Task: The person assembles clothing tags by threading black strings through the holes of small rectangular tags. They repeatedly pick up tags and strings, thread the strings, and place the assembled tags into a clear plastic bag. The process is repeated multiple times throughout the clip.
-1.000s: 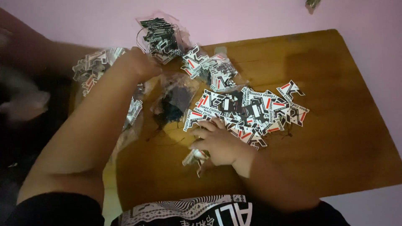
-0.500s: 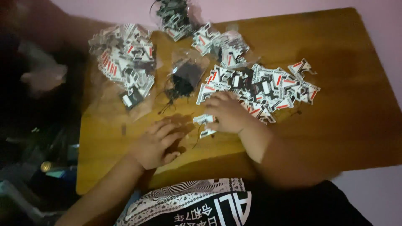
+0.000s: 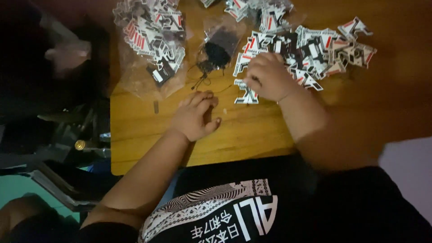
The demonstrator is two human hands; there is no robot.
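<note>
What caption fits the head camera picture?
Right hand fingers a black, white and red paper tag beside the loose tag pile; left hand rests on wooden table.

bare forearms, black shirt [image 3: 252, 211] — white print

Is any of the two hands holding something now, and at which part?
The right hand rests its fingertips on the top edge of one printed tag on the table. The left hand lies empty.
</note>
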